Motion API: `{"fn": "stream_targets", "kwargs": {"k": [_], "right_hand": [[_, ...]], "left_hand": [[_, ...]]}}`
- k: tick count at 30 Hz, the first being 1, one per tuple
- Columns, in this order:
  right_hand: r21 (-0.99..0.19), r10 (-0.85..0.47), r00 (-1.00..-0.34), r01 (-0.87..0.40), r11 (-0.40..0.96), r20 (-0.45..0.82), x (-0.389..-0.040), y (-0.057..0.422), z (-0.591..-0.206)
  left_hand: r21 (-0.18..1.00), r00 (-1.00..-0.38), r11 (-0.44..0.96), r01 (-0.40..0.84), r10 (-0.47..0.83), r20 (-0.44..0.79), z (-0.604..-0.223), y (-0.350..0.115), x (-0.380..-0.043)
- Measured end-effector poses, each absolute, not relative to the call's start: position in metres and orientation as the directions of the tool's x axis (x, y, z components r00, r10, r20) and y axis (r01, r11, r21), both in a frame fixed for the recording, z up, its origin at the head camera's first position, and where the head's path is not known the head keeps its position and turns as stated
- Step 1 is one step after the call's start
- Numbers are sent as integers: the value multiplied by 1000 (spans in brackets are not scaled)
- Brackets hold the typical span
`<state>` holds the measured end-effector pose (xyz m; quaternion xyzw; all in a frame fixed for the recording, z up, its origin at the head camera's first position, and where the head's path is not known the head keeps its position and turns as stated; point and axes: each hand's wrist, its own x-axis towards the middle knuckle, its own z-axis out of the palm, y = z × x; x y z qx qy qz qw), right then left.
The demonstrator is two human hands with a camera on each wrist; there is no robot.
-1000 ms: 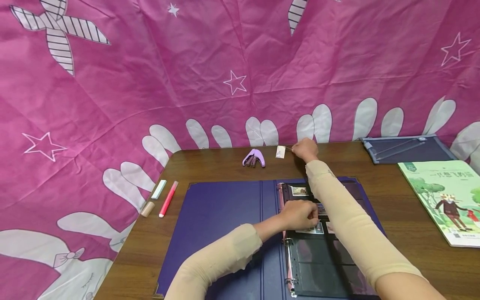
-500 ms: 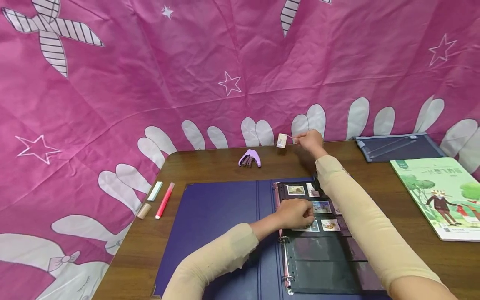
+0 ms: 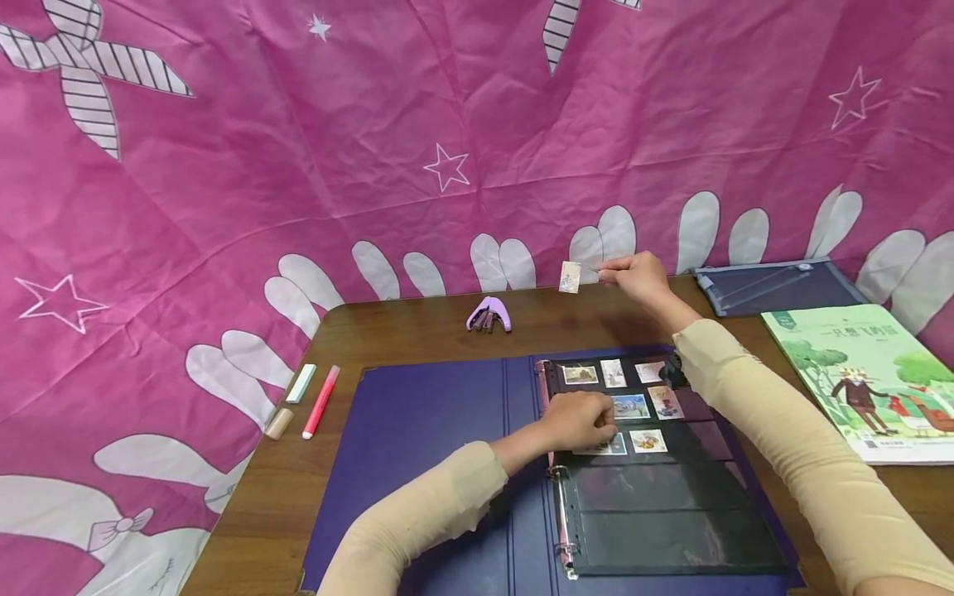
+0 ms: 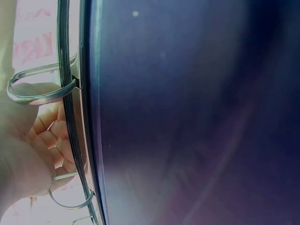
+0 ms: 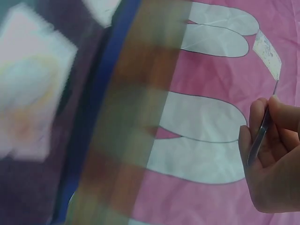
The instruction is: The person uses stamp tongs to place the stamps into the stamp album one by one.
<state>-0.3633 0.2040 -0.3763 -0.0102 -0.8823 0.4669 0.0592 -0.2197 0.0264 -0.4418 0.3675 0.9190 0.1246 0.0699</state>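
Note:
My right hand (image 3: 633, 277) pinches metal tweezers (image 5: 262, 130) between thumb and fingers. A small postage stamp (image 3: 570, 277) hangs from the tweezer tips, raised near the table's back edge. My left hand (image 3: 580, 420) rests on the black pocket page (image 3: 648, 538) of an open blue stamp album (image 3: 425, 439), its fingers loosely curled. It partly covers a stamp in the third row. Several more stamps, among them a flower-like one (image 3: 648, 441), sit in the upper pockets. The left wrist view shows the hand beside a binder ring (image 4: 42, 98).
A purple hole-punch-like tool (image 3: 489, 314) lies behind the album. To the left are a red marker (image 3: 322, 403), a pale eraser-like block (image 3: 301, 384) and a tan cylinder (image 3: 279, 424). A green book (image 3: 864, 381) and dark zip pouch (image 3: 782, 285) lie at right.
My right hand has lifted the stamp off the table with the tweezers and drawn it up and slightly right. The left hand stays on the page; its upper stamps show more fully.

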Motion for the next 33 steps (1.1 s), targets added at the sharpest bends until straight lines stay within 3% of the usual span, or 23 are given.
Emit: {"fn": "stream_targets", "kwargs": {"k": [19, 26, 33], "right_hand": [[-632, -180, -983, -112, 767, -44, -263, 286, -388], [-549, -207, -976, -140, 824, -61, -236, 306, -404], [-546, -217, -972, -134, 827, -89, -219, 318, -414]], "left_hand": [[328, -714, 679, 657, 700, -17, -449, 26, -223], [346, -710, 666, 661, 705, -1, -445, 23, -223], [348, -694, 646, 679, 720, 17, -442, 26, -222]]}}
